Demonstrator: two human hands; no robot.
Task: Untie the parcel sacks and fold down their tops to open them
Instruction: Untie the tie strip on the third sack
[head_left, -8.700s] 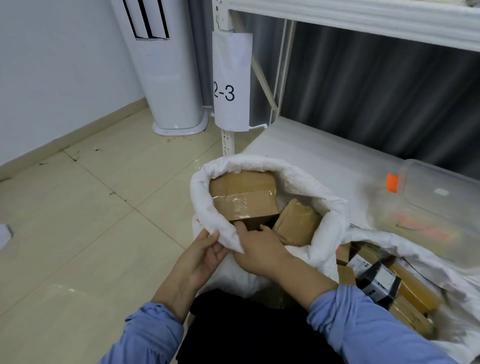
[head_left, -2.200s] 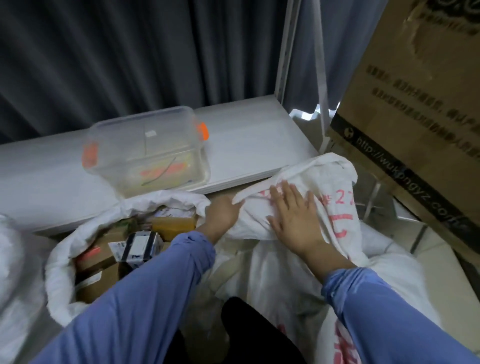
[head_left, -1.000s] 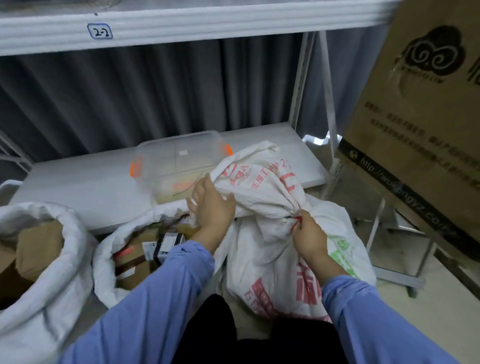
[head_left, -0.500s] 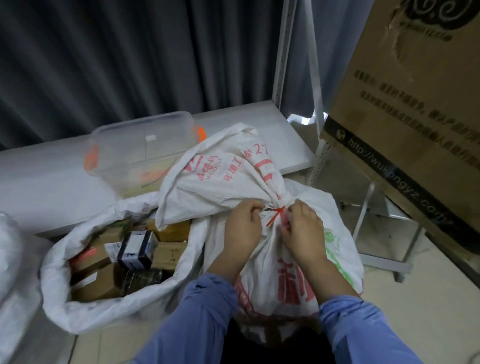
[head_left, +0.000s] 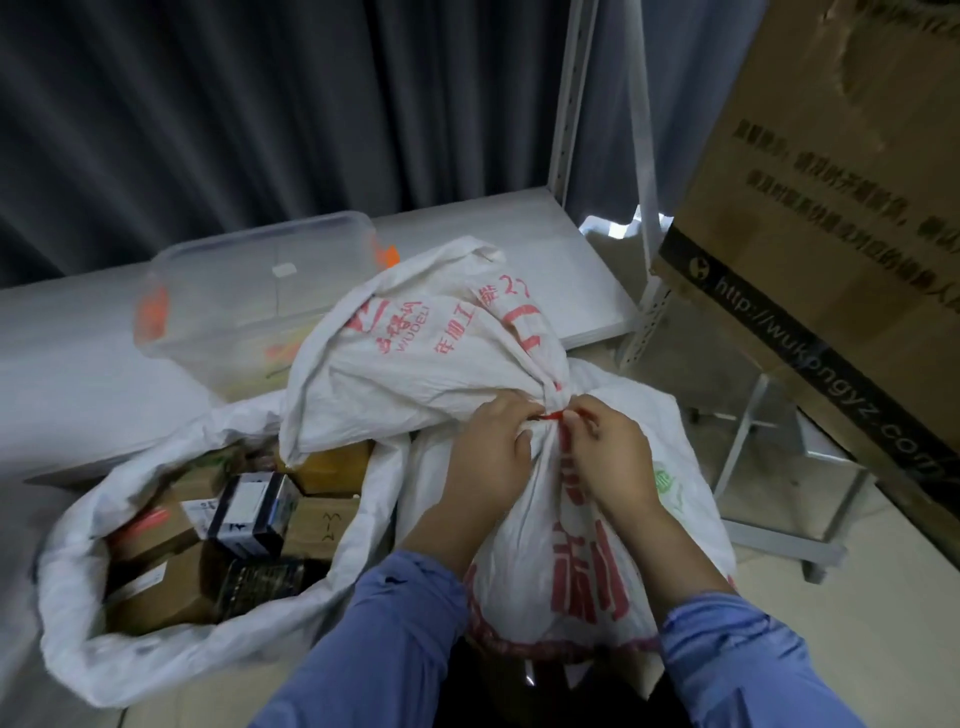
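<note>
dark pleated curtain (head_left: 208, 104), both hands (head_left: 545, 452) pinching red tie (head_left: 551, 414) on crinkled white sack (head_left: 571, 545)

Crinkled matt woven-plastic sack (head_left: 415, 374), clear glossy plastic tub (head_left: 249, 291)

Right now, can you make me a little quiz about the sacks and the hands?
1. True or false: the sack with red print is tied shut.
2. What colour is the tie at its neck?
A. red
B. blue
C. green
3. Fill in: the open sack on the person's left holds ____.

Key:
1. True. The neck is bunched, and the left hand and right hand are both at the knot.
2. A.
3. Parcels, like the black and white box.
</note>
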